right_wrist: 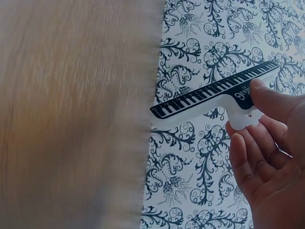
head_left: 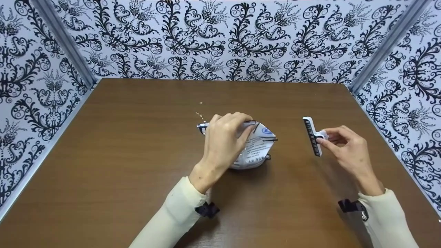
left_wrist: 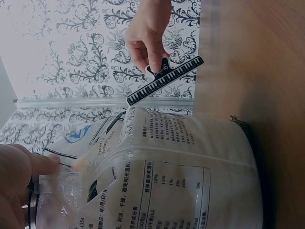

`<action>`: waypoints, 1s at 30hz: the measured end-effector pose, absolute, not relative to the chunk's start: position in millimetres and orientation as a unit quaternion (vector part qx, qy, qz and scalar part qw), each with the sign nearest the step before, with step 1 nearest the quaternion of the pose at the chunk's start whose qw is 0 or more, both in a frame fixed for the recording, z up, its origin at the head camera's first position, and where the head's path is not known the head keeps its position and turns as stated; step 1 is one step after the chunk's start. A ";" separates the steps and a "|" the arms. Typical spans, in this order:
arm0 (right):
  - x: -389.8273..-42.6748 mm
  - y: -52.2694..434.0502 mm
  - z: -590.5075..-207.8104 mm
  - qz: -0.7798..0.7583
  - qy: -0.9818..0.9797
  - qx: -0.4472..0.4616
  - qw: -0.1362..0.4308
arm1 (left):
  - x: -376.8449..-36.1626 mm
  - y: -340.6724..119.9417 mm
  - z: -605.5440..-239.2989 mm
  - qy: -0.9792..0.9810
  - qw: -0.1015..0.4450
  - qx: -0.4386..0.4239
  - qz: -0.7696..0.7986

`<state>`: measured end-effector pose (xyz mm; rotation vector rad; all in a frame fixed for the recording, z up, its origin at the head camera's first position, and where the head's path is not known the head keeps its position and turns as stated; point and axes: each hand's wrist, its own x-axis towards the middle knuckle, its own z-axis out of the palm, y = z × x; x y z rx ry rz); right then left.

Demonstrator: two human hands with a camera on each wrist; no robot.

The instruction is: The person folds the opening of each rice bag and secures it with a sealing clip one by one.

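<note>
A clear plastic food bag (head_left: pixel 255 151) with dark printing stands on the table in the middle. My left hand (head_left: pixel 222 139) grips its gathered top from above, fingers and thumb curled on the film and covering part of it. In the left wrist view the bag (left_wrist: pixel 200 148) shows a printed nutrition table and pale contents. Off to the right, above the table, my right hand (head_left: pixel 353 151) pinches a white bag clip (head_left: pixel 312 137) by its handles. The right wrist view shows the clip's (right_wrist: pixel 214 93) long bar, printed with black-and-white piano keys, apart from the bag.
The brown wooden table (head_left: pixel 120 155) spreads around both hands. Patterned wall panels (head_left: pixel 220 38) close it in at the back and sides, with grey metal posts (head_left: pixel 67 41) at the corners. A black strap (head_left: pixel 207 209) sits at the left wrist.
</note>
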<state>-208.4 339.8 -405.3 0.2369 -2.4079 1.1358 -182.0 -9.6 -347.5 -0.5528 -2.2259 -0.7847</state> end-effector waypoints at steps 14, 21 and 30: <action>-200.3 328.6 -409.2 0.411 -0.869 0.126 0.246 | -182.4 -9.5 -347.0 -0.861 0.348 -0.212 -0.306; -196.7 322.9 -411.3 0.417 -0.866 0.132 0.243 | -182.0 -9.7 -347.4 -0.861 0.344 -0.212 -0.309; -189.4 309.9 -403.7 0.427 -0.842 0.195 0.265 | -182.1 -9.0 -347.9 -0.860 0.350 -0.212 -0.303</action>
